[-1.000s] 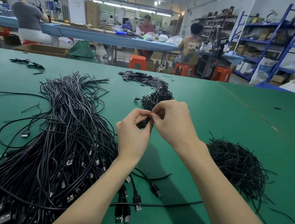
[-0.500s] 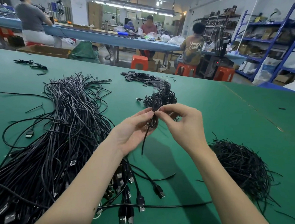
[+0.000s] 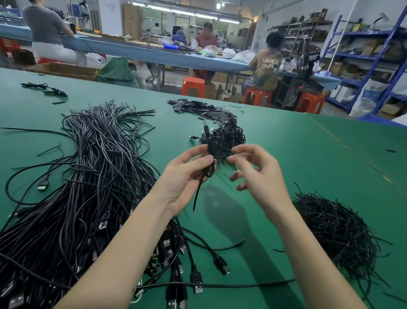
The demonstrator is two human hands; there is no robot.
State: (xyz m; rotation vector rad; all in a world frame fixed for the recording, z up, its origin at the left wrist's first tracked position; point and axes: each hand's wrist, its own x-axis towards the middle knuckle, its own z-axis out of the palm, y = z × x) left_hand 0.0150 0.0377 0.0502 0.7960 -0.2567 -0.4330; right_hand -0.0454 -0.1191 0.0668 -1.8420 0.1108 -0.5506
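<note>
Since the half-second-earlier view, the right hand [image 3: 256, 175] has let go and drawn off to the right, fingers loosely bent and holding nothing. At centre frame the left hand [image 3: 183, 177] pinches the small coiled cable [image 3: 209, 170] between thumb and fingers, above the green table [image 3: 295, 149], with the tie tail [image 3: 197, 195] dangling below. I'd judge this coil is bound and ready for the pile of finished coils [image 3: 223, 134] just behind. The big heap of loose cables [image 3: 86, 181] at left says plenty remains. Bare cloth lies under the hands, the heap of ties [image 3: 333, 228] sits lower right, and the far edge is well beyond.
</note>
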